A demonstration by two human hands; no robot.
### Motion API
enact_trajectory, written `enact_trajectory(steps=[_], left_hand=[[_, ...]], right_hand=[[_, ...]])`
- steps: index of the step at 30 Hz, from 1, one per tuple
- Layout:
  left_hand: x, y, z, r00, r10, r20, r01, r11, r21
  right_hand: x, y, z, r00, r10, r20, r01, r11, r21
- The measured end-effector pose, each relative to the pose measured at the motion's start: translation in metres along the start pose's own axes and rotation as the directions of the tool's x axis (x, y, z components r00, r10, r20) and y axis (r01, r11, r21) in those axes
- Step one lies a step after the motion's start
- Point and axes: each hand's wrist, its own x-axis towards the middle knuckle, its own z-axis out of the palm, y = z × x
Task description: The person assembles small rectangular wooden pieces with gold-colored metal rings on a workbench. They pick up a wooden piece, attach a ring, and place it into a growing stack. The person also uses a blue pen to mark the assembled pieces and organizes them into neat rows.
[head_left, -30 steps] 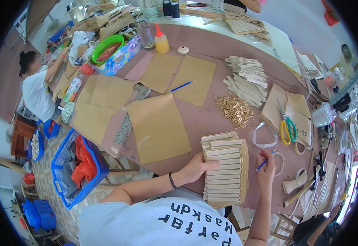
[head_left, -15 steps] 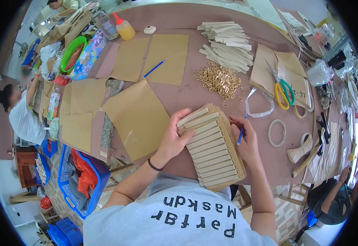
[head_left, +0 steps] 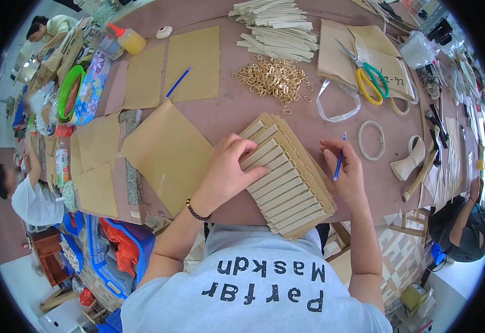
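Note:
My left hand grips the upper left side of a stack of tan cards, thumb on top. Pale strips lie in a row across the top card, with gold oval rings along their right ends. The stack lies tilted at the table's near edge, against my shirt. Just right of it, my right hand holds a slim blue pen between thumb and fingers. Beyond the stack is a heap of loose gold rings, and behind that lie bundles of pale strips.
Tan sheets cover the table's left side, with another blue pen on one. Yellow-and-green scissors rest on tan pieces at right, near a pale coil. A glue bottle stands far left. Other people work at both sides.
My right hand's fingers have moved off the stack's right edge, still with the pen. My left hand keeps its grip on the stack. The whole view has shifted.

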Motion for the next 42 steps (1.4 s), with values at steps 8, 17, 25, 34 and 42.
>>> enact_trajectory(steps=[8, 17, 25, 34, 42], left_hand=[[-0.010, -0.004, 0.004, 0.984, 0.146, -0.100, -0.144, 0.989, 0.026], [-0.016, 0.002, 0.010, 0.961, 0.207, -0.184, -0.176, 0.969, 0.172], [-0.007, 0.000, 0.006, 0.989, 0.111, -0.098, -0.109, 0.994, 0.026], [-0.010, 0.001, 0.004, 0.999, 0.050, -0.005, -0.050, 0.997, 0.057], [-0.002, 0.020, 0.002, 0.939, 0.340, 0.059, -0.343, 0.938, 0.043]], right_hand=[[-0.004, -0.003, -0.017, 0.994, 0.108, 0.019, -0.107, 0.993, -0.043], [-0.002, -0.015, 0.006, 0.989, 0.081, 0.123, -0.089, 0.994, 0.057], [-0.008, -0.001, -0.006, 0.984, 0.142, 0.104, -0.155, 0.980, 0.123], [-0.025, -0.007, -0.020, 0.992, 0.116, 0.051, -0.123, 0.975, 0.185], [-0.057, -0.009, -0.044, 0.963, 0.235, 0.131, -0.257, 0.946, 0.196]])
